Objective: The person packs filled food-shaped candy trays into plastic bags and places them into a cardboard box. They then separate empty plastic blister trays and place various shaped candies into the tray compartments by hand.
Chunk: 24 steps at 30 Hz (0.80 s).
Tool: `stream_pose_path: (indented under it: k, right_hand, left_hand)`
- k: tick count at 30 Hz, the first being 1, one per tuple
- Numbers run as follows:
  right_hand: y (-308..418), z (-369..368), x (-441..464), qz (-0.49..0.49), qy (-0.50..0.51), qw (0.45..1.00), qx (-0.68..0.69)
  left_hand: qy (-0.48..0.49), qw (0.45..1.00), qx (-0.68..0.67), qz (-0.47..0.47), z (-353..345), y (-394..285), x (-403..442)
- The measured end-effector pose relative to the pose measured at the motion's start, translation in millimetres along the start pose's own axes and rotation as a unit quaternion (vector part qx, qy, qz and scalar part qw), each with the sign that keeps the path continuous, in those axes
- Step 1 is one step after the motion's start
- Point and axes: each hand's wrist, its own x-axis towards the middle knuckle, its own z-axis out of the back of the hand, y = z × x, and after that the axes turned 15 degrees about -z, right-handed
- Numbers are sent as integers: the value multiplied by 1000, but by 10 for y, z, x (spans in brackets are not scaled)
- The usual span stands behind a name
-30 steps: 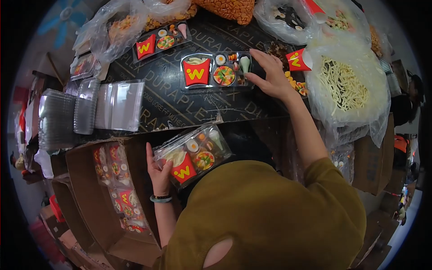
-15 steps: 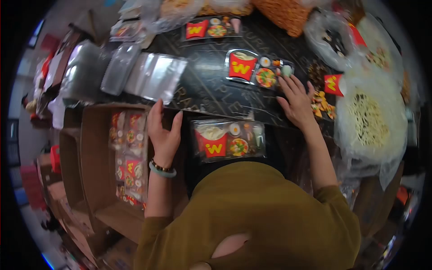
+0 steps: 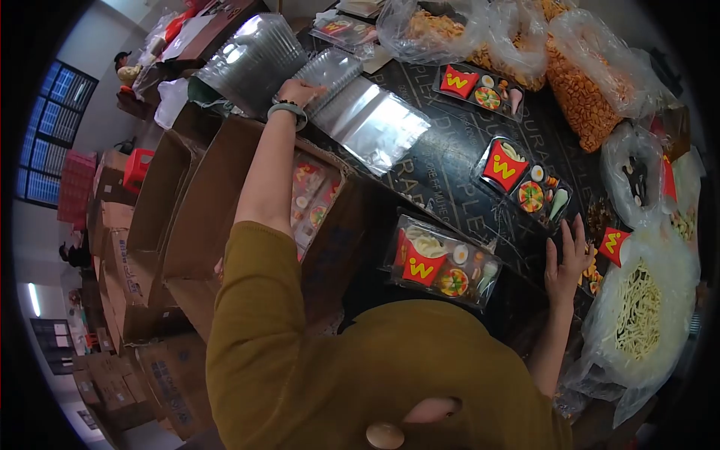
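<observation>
Touching light-looking, probably flexible trays [image 3: 335,70], best pinched at their rims, left hand [image 3: 300,92] grip unclear, right hand [image 3: 566,271] open.

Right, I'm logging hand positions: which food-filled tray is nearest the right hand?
The near tray on the black table, just beyond the right hand. The lap tray is off the table; the back tray lies farther away.

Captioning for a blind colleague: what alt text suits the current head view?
The left hand is at stacked clear trays on a dark table; the open right hand is near a filled toy-food tray. Another filled pack lies on the lap.
</observation>
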Motion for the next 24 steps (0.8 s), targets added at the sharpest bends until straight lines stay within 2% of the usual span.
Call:
stream_pose_path:
  k: [4, 10, 13, 16, 19, 24]
  right_hand:
    - [1, 56, -88, -8, 9, 999, 32]
    - [58, 15, -95, -8, 37, 998, 40]
    - [116, 23, -73, -11, 49, 998, 42]
    - [163, 33, -75, -12, 56, 997, 47]
    - [210, 39, -90, -7, 57, 997, 48]
    - [180, 169, -81, -17, 45, 996, 73]
  left_hand:
    - [-14, 999, -30, 16, -34, 67, 27]
    - [-9, 999, 38, -11, -58, 244, 124]
    - [16, 993, 83, -80, -46, 212, 106]
    - [18, 961, 145, -233, -58, 177, 36]
    - [95, 925, 227, -290, -29, 171, 25]
    - [-136, 896, 274, -321, 20, -33, -208]
